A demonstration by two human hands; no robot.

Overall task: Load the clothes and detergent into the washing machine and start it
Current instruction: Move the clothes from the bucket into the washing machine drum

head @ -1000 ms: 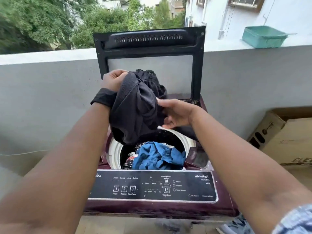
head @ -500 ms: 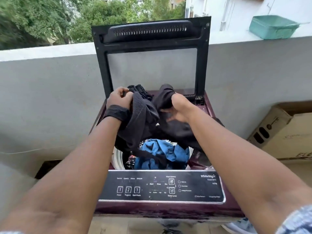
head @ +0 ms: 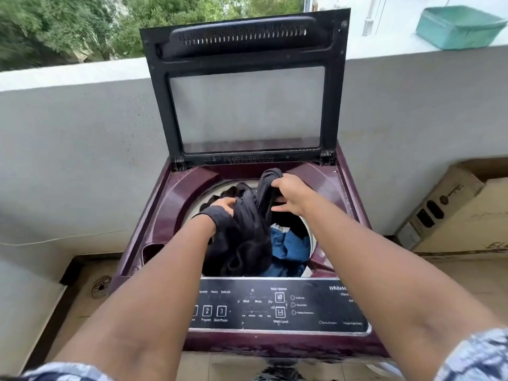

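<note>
Head view looks down along two bare forearms reaching out over a maroon top-loading washing machine (head: 154,215). Nearest lies its black control panel (head: 275,306) with white labels and numbered buttons, partly crossed by both forearms. Just beyond it is the round drum opening (head: 309,232) with a pale rim; a crumpled blue garment (head: 288,251) lies inside toward the right. A dark grey, almost black garment (head: 244,237) hangs bunched into the drum's left half, touching the blue one. The left hand (head: 224,206), with a black band at the wrist, has its fingers curled into the dark fabric at the left. The right hand (head: 291,193) grips a raised fold of the same garment at the far side of the opening, fingers wrapped over it, thumb below. Behind the hands the black-framed lid with a clear window (head: 247,105) stands upright against a grey parapet wall (head: 68,147). A green plastic tub (head: 459,27) sits on the wall's top at far right. A brown cardboard box (head: 461,215) stands on the floor right of the machine, and a round floor drain (head: 101,286) lies to the near left.
</note>
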